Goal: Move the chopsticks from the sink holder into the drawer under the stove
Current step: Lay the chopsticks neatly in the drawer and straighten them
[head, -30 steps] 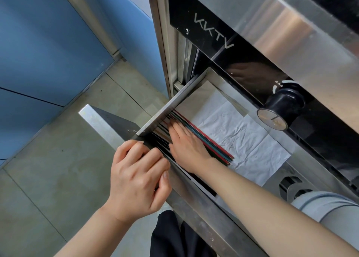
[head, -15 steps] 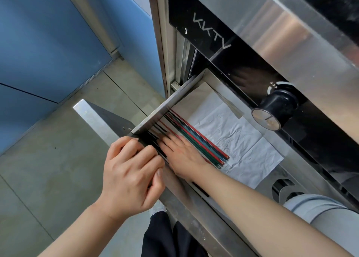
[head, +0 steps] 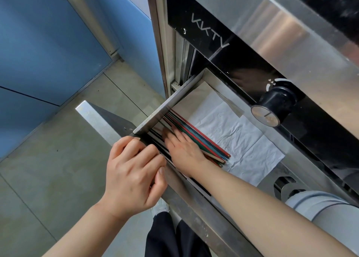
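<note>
The steel drawer [head: 155, 114] under the stove stands pulled out. Several chopsticks [head: 196, 134], red, green, blue and black, lie in a row along its left side, partly on white paper [head: 242, 136]. My right hand [head: 184, 151] lies flat on the chopsticks with fingers stretched out, covering their near ends. My left hand [head: 134, 171] is curled over the top edge of the drawer front [head: 104, 120], gripping it.
A black stove knob [head: 272, 107] sticks out just above the drawer's right side. The stove's black and steel front panel [head: 252, 42] rises overhead. Grey floor tiles [head: 48, 169] and blue wall panels [head: 38, 42] are to the left. Dark trouser legs [head: 171, 237] show below.
My right hand has slid slightly toward the drawer's front-left corner over the chopsticks. The left hand keeps its hold on the drawer front.
</note>
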The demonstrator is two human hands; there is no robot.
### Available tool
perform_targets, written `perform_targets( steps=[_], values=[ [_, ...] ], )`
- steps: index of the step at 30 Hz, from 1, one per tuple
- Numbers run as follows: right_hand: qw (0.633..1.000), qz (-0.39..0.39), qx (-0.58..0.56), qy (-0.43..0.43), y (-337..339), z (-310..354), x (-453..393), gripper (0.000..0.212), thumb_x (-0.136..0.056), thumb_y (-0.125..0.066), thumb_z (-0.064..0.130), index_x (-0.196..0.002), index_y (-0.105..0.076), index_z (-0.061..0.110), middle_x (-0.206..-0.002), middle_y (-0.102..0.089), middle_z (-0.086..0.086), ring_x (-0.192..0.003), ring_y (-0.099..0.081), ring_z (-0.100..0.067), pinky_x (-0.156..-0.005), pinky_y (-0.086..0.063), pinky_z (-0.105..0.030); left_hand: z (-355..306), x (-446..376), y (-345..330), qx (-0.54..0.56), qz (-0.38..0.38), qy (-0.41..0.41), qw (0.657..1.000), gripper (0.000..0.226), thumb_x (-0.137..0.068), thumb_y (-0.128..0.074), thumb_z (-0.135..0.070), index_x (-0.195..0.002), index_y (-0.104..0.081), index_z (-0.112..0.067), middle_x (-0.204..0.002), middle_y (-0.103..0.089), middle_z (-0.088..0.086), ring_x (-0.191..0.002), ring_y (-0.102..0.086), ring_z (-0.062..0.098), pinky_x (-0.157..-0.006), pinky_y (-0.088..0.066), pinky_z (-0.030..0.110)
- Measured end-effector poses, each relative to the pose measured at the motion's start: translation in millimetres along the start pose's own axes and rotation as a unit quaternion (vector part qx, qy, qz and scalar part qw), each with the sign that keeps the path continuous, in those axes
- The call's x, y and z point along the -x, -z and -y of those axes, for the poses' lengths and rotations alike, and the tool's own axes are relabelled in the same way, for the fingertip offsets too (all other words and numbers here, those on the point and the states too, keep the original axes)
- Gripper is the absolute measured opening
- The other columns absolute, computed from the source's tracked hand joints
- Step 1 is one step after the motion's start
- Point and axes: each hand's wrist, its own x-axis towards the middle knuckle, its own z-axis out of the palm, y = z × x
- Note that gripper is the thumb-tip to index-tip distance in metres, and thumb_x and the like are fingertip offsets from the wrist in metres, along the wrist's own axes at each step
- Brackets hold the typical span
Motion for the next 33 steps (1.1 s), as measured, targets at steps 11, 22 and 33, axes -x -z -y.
perform_targets(
  steps=[11, 22, 33],
  values=[
    [1.000, 0.007, 0.026, -0.009, 6.8, 2.4, -9.2, 0.064, -0.090, -0.048, 0.023, -0.148, -0.021, 0.017, -0.155, -0.026, -0.008, -0.144, -0.011, -0.034, -0.117, -0.009, -0.050, 1.0, 1.7, -2.0, 0.003, 0.000, -0.001, 1.000, 0.043, -0.092, -0.031, -0.023, -0.062, -0.060, -0.013, -0.064, -0.057, 0.003, -0.061, -0.049, 0.030, -0.080, -0.037, 0.036],
    [0.999, 0.017, 0.031, -0.031, 8.0, 0.7, -17.7, 0.059, -0.093, -0.038, 0.022, -0.148, -0.023, 0.010, -0.155, -0.027, -0.009, -0.144, -0.013, -0.031, -0.117, -0.010, -0.049, 2.1, 2.8, -1.9, 0.003, 0.004, -0.001, 1.000, 0.043, -0.092, -0.032, -0.024, -0.062, -0.060, -0.014, -0.064, -0.056, 0.002, -0.062, -0.049, 0.028, -0.080, -0.037, 0.037],
    [0.999, -0.022, -0.035, -0.022, 11.2, -3.2, 14.1, 0.061, -0.096, -0.043, 0.024, -0.149, -0.016, 0.010, -0.158, -0.019, -0.009, -0.147, -0.006, -0.027, -0.120, -0.010, -0.044, 1.7, 3.3, -2.1, 0.003, 0.001, -0.001, 1.000, 0.044, -0.093, -0.031, -0.024, -0.063, -0.061, -0.014, -0.065, -0.057, 0.002, -0.061, -0.048, 0.029, -0.080, -0.036, 0.037]
  ],
)
